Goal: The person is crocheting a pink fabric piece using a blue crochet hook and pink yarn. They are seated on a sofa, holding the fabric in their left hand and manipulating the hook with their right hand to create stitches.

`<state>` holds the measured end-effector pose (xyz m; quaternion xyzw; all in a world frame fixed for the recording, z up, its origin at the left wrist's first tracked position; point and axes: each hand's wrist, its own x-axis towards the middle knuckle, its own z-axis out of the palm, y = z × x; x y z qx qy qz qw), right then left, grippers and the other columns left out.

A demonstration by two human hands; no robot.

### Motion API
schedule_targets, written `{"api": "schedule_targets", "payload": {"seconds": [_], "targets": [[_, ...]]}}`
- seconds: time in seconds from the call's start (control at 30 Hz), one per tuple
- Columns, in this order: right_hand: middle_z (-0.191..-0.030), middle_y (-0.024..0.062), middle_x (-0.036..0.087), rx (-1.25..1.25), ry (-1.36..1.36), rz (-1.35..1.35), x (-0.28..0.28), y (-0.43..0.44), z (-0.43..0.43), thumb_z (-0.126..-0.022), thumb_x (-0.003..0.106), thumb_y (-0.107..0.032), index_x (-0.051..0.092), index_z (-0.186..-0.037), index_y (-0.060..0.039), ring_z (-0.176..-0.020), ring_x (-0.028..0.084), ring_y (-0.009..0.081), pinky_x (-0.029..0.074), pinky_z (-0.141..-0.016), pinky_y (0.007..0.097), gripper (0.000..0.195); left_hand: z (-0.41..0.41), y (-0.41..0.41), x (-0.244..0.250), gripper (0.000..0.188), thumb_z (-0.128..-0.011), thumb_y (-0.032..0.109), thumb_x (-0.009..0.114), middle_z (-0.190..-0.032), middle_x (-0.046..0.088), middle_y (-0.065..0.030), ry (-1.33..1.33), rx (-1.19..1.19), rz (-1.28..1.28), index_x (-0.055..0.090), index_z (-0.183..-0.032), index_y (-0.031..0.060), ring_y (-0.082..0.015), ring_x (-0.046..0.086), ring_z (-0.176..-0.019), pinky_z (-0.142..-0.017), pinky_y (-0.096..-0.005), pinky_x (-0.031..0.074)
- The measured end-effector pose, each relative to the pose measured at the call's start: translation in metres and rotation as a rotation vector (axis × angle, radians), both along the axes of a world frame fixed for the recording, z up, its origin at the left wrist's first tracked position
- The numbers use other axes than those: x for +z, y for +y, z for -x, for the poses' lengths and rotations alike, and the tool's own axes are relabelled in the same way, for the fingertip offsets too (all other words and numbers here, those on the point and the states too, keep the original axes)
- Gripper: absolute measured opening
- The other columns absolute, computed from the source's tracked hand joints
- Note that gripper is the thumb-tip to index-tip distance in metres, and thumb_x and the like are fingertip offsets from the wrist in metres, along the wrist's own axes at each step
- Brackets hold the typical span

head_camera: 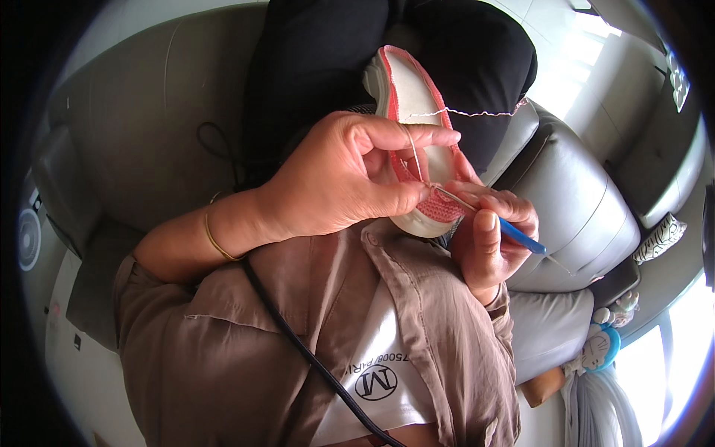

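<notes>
My left hand (341,173) pinches the edge of a crocheted shoe between thumb and fingers, above my lap. A thin, pale yarn strand (414,148) runs taut down from its raised index finger to the thumb tip. The shoe has a thick white sole (427,225), a white insole (410,84) and pink crocheted fabric (438,207) at the end nearest me. Its far end points away, over my legs. In my right hand (491,234) is a crochet hook (519,236) with a blue handle. The metal shaft meets the stitches beside my left thumb; the hook's tip is hidden there.
A twisted pink-and-white yarn (480,114) trails from the shoe across my dark trousers (463,50). A black cord (301,346) crosses my brown shirt. Around me are a grey sofa (575,207), a patterned cushion (660,239) and a blue-and-white plush toy (600,347).
</notes>
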<state>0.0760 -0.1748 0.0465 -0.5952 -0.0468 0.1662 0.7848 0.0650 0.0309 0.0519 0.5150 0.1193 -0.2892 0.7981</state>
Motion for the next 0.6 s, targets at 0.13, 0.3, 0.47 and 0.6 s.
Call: {"api": "schedule_targets", "payload": {"seconds": [0.13,0.3,0.47,0.6], "targets": [[-0.087,0.022,0.067,-0.043,0.114,0.039,0.002,0.001,0.001,-0.089,0.06,-0.011,0.055,-0.093,0.0036,-0.092,0.066,0.0303,0.034,-0.104,0.0511,0.016,0.0,-0.001,0.0,0.047,-0.081,-0.003,0.062,-0.08,0.054,0.0037,0.003,-0.001,-0.018,0.053,-0.127,0.0027,0.0011,0.047,-0.065,-0.063,-0.0146,0.042],[-0.086,0.0228,0.067,-0.081,0.176,-0.022,0.004,0.006,-0.001,-0.089,0.06,-0.011,0.055,-0.092,0.0043,-0.089,0.067,0.0313,0.038,-0.103,0.0485,0.017,-0.001,-0.001,-0.004,0.05,-0.078,-0.002,0.06,-0.078,0.053,0.0044,-0.05,-0.046,-0.03,0.054,-0.127,0.0036,0.0017,0.044,-0.064,-0.062,-0.0139,0.039],[-0.084,0.0212,0.066,-0.018,-0.053,-0.027,-0.008,0.003,-0.003,-0.089,0.059,-0.008,0.057,-0.088,0.0038,-0.087,0.067,0.0333,0.043,-0.096,0.0528,0.012,-0.005,0.002,-0.004,0.052,-0.076,0.001,0.062,-0.077,0.053,0.0047,0.031,-0.077,0.011,0.054,-0.128,0.0041,0.0018,0.043,-0.063,-0.061,-0.0133,0.038],[-0.085,0.0204,0.066,-0.001,-0.088,-0.06,-0.011,0.001,-0.004,-0.089,0.059,-0.006,0.057,-0.087,0.0039,-0.087,0.067,0.0338,0.044,-0.094,0.055,0.01,-0.006,0.003,-0.003,0.053,-0.076,0.003,0.063,-0.075,0.052,0.005,0.044,-0.083,0.026,0.054,-0.128,0.0044,0.0016,0.043,-0.063,-0.06,-0.0133,0.037]]}}
